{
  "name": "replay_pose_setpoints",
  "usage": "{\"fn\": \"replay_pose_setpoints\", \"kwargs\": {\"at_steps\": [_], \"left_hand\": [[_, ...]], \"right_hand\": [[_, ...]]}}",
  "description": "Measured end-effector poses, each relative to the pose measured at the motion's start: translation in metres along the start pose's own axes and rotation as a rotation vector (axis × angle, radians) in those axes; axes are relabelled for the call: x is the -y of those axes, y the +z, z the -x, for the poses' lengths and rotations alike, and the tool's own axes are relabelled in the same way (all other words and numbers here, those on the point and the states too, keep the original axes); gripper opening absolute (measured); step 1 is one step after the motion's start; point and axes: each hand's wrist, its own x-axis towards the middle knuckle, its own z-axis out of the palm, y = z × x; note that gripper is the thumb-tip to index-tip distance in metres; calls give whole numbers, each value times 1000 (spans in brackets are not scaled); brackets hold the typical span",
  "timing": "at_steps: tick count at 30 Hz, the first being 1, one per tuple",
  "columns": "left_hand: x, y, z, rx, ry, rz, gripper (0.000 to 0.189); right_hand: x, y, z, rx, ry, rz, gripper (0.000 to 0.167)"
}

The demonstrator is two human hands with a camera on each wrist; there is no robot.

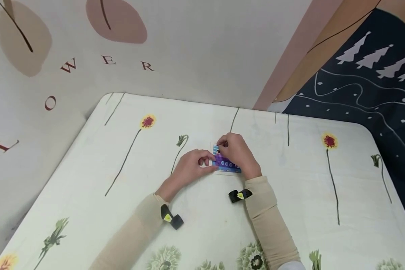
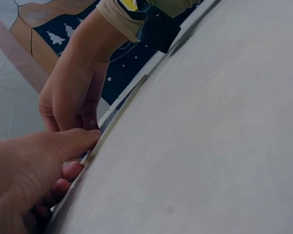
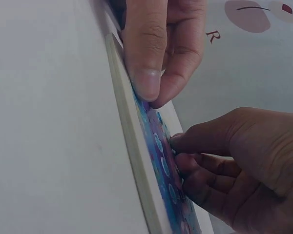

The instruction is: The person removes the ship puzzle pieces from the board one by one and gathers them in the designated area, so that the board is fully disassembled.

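A small, thick puzzle board [image 1: 227,173] with a pale border lies flat on the table. Its blue and purple picture [image 3: 161,161] carries a row of round shapes. My left hand [image 1: 192,165] holds the board at its left end, thumb and index finger on the picture; the other fingers curl under the palm. Over the upper part, my right hand [image 1: 237,152] pinches a small piece between thumb and index finger, mostly hidden by the fingertips. In the right wrist view, both hands' fingertips are close together at the picture's surface. The right hand hides part of the board.
A pale cloth printed with flowers covers the table [image 1: 202,217]. Behind its far edge stands a light wall [image 1: 195,56] with printed letters, and a dark panel with white trees [image 1: 364,86] stands at right. Each wrist carries a black camera [image 1: 171,217].
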Motion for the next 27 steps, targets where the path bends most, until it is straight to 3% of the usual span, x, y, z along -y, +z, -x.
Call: {"fn": "replay_pose_setpoints", "kwargs": {"at_steps": [7,14,20,27], "left_hand": [[3,2,-1,2,28,2,19],[4,1,-3,-3,20,7,19],[3,0,-3,-4,22,1,18],[3,0,-4,3,25,-3,19]], "right_hand": [[-9,0,-1,-18,6,-93,16],[-10,-1,-3,5,10,-120,16],[-11,-3,-4,20,37,-133,16],[-15,-7,-3,-19,110,-226,23]]}}
